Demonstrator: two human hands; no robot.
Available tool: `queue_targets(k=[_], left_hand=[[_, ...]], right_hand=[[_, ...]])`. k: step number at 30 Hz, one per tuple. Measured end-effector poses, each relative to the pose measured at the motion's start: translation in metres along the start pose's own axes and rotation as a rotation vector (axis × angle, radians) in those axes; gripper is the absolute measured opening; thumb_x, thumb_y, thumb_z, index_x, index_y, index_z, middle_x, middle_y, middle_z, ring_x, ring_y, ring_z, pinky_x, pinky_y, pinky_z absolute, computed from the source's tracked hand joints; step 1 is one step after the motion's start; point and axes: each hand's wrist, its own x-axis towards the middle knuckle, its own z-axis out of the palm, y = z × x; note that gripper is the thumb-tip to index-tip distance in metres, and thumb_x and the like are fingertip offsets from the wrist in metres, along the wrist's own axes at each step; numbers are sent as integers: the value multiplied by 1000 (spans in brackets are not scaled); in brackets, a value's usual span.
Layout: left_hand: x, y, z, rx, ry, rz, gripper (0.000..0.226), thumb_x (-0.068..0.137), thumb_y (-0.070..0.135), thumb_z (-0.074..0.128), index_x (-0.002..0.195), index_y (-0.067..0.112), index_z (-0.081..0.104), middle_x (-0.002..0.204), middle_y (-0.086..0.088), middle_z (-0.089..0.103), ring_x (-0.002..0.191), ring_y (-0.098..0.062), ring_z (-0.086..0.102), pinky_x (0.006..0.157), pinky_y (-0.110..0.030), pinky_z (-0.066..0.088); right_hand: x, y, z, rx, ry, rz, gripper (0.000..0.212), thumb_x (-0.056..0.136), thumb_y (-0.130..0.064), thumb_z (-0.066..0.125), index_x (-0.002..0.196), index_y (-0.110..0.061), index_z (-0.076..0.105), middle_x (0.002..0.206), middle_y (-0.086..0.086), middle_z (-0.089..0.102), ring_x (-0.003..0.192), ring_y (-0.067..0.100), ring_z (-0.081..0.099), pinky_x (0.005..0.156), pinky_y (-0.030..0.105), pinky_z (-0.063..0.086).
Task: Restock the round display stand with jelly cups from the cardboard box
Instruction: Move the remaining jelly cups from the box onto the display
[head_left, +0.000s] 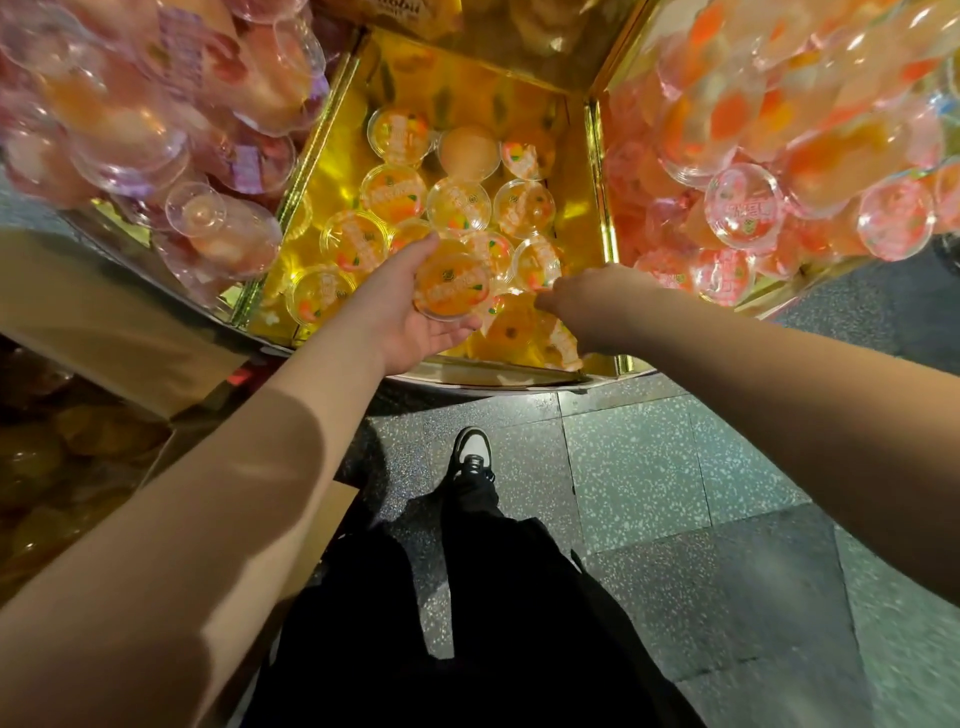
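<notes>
The round display stand has a gold wedge compartment holding several orange jelly cups. My left hand grips one orange jelly cup from below, over the compartment's front. My right hand reaches into the compartment's front right, knuckles up, fingers curled down among the cups there; what they hold is hidden. The cardboard box stands at the left with more cups dimly visible inside.
Pink jelly cups heap in the left compartment, red-orange ones in the right one, both behind gold dividers. Below lie a speckled tile floor, my black trousers and a shoe.
</notes>
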Motion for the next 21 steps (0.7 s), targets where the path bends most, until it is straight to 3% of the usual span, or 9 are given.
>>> queue_targets(k=[2, 6, 9, 12, 16, 21], left_hand=[[3, -1, 2, 19, 0, -17, 45, 94, 54, 56, 120, 19, 61, 97, -14, 75, 81, -32, 72, 84, -37, 56], [10, -3, 13, 127, -42, -63, 48, 94, 53, 56, 126, 18, 59, 103, -16, 74, 83, -34, 73, 76, -35, 56], [16, -4, 25, 265, -56, -101, 45, 94, 52, 56, 122, 17, 59, 105, -15, 73, 84, -32, 73, 79, -37, 58], [21, -4, 30, 318, -42, -120, 36, 93, 47, 62, 115, 19, 59, 114, -12, 70, 95, -30, 71, 80, -41, 60], [25, -3, 29, 361, -32, -122, 44, 92, 45, 65, 125, 16, 58, 118, -10, 69, 101, -28, 70, 75, -39, 62], [27, 0, 27, 308, -24, -146, 41, 93, 42, 65, 124, 17, 58, 116, -11, 70, 97, -29, 71, 63, -38, 62]], right_hand=[[2, 2, 2, 21, -13, 6, 53, 94, -11, 61, 143, -21, 42, 131, 10, 58, 119, 36, 56, 93, 47, 52], [8, 0, 7, -75, 3, 4, 38, 97, -15, 60, 134, -17, 51, 128, 7, 62, 119, 32, 57, 101, 43, 42], [10, -4, 15, 8, 18, 32, 34, 94, -15, 65, 126, -14, 56, 120, 7, 64, 110, 33, 62, 81, 42, 50], [8, -7, 20, 68, 48, 63, 42, 92, -12, 66, 131, -13, 51, 126, 8, 57, 109, 35, 61, 69, 41, 47], [9, -12, 25, 47, 77, 78, 52, 93, -13, 65, 140, -11, 42, 133, 11, 49, 111, 37, 60, 72, 43, 53], [8, -17, 26, 89, 81, 73, 46, 96, -4, 55, 140, -7, 42, 138, 14, 45, 113, 37, 58, 79, 46, 56]])
